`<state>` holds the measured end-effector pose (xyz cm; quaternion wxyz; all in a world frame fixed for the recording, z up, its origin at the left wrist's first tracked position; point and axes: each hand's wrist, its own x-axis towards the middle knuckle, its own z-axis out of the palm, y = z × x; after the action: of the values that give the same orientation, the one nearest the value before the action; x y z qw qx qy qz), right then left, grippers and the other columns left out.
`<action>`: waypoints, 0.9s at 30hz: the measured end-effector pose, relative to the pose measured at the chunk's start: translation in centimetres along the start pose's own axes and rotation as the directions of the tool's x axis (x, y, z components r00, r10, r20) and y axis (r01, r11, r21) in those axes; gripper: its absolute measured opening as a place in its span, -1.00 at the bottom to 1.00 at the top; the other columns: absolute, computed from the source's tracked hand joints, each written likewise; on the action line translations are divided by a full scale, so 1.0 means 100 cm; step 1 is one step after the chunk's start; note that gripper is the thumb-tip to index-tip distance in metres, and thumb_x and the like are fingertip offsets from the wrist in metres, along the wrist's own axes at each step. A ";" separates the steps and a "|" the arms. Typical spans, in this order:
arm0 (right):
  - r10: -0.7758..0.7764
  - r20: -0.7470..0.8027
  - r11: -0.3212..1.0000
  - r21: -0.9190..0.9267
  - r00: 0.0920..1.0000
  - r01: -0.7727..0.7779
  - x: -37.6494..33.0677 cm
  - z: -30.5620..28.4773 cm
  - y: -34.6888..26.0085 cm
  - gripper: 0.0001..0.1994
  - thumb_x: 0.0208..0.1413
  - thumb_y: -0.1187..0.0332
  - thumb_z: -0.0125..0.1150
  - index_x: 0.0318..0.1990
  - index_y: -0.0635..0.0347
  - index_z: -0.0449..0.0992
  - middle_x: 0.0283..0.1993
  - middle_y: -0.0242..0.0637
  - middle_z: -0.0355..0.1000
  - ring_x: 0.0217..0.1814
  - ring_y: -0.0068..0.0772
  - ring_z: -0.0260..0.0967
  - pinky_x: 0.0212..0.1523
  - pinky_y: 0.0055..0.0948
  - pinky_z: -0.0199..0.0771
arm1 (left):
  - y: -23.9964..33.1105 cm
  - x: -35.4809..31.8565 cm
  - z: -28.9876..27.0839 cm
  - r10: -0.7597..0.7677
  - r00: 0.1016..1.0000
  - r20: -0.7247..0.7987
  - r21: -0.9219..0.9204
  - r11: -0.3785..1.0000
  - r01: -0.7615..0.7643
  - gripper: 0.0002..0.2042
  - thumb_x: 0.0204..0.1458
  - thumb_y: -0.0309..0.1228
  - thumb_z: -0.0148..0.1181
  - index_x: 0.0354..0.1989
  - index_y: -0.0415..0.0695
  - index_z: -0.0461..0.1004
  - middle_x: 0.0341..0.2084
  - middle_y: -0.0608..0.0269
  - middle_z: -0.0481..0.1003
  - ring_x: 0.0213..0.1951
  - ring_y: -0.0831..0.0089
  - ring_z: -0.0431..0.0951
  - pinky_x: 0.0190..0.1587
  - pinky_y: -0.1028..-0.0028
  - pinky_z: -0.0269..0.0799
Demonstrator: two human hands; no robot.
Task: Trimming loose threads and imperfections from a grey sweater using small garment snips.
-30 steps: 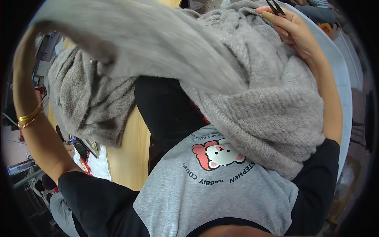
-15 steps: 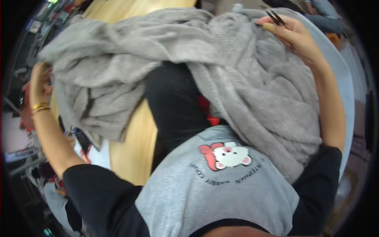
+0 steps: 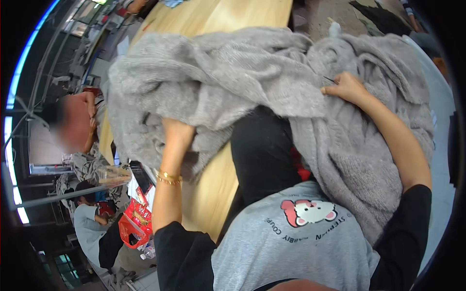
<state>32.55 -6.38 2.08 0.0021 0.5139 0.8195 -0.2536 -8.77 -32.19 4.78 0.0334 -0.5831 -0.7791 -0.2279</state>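
A large piece of grey plush fabric (image 3: pixel 233 72) lies in thick folds over the table and my lap. My left hand (image 3: pixel 178 132) reaches into its folds on the left side, and the fabric hides the fingers. On the right, my right hand (image 3: pixel 348 88) is closed, with the dark pointed tip of small thread snips (image 3: pixel 330 79) sticking out above the fingers. The thumb and fingertips of that hand rest against the fabric; whether they also pinch it I cannot tell.
The light wooden table (image 3: pixel 208 194) runs beneath the fabric. A pale blue surface (image 3: pixel 439 97) curves along the right. At left, a red plastic bag (image 3: pixel 136 223) stands near a seated person (image 3: pixel 92 228); another person in a red top (image 3: pixel 77 121) is farther off.
My left hand has come inward from the fabric's far left edge into its folds. My right hand sits lower on the fabric, with less of the snips showing. The view has shifted.
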 end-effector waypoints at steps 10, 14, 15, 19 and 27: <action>-0.029 0.084 0.729 0.683 0.996 -0.037 -0.022 -0.021 -0.006 -0.74 -0.08 0.26 0.37 -0.63 0.05 0.40 -0.73 -0.60 0.16 -0.74 -0.73 0.00 -0.71 -0.57 -0.07 | -0.170 0.190 0.047 0.005 1.000 0.004 0.358 0.934 -0.006 -0.47 0.09 -0.21 -0.06 0.13 -0.40 0.24 0.07 -0.20 0.36 0.20 0.02 0.29 0.33 0.28 -0.05; -0.021 0.079 0.476 0.877 0.997 -0.060 -0.047 -0.047 -0.011 -0.68 0.08 0.28 0.21 -0.64 -0.08 0.24 -0.76 -0.70 0.02 -0.79 -0.83 -0.15 -0.77 -0.68 -0.27 | -0.141 0.230 0.070 0.283 0.952 -0.121 0.407 0.888 -0.212 -0.41 0.15 -0.14 -0.15 0.23 -0.37 0.19 0.15 -0.16 0.31 0.24 0.04 0.26 0.37 0.34 -0.15; -0.106 0.004 0.416 0.909 0.994 0.040 -0.054 -0.060 -0.021 -0.71 0.10 0.27 0.17 -0.60 -0.09 0.24 -0.76 -0.69 0.03 -0.79 -0.83 -0.15 -0.77 -0.68 -0.25 | -0.144 0.245 0.018 0.142 0.988 -0.057 0.416 0.903 -0.105 -0.50 0.10 -0.20 -0.12 0.09 -0.36 0.30 -0.01 -0.16 0.40 0.07 0.05 0.37 0.18 0.32 0.05; -0.122 -0.173 0.253 0.947 0.977 0.199 -0.089 -0.071 -0.065 -0.80 0.15 0.30 0.10 -0.48 -0.04 0.24 -0.71 -0.66 0.03 -0.76 -0.81 -0.14 -0.74 -0.71 -0.15 | 0.033 0.192 -0.035 0.183 0.978 -0.097 0.205 0.966 -0.160 -0.62 0.04 -0.29 0.01 -0.05 -0.30 0.47 -0.31 -0.06 0.58 -0.25 0.18 0.59 -0.18 0.30 0.42; -0.027 -0.612 -0.110 0.788 0.791 0.606 -0.153 -0.105 -0.126 -0.59 0.28 0.17 -0.16 0.10 0.28 0.36 -0.08 -0.16 0.49 -0.21 -0.37 0.50 -0.14 -0.29 0.54 | 0.194 0.105 0.001 0.755 0.655 0.023 -0.991 0.104 -0.085 -0.56 0.12 -0.37 0.11 0.17 -0.28 0.32 0.08 0.09 0.39 0.13 0.35 0.37 0.19 0.41 0.25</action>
<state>31.83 -19.14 20.50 -0.5916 0.1753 0.4704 -0.6309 5.84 -18.57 14.20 -0.4739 -0.7230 -0.2313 -0.4463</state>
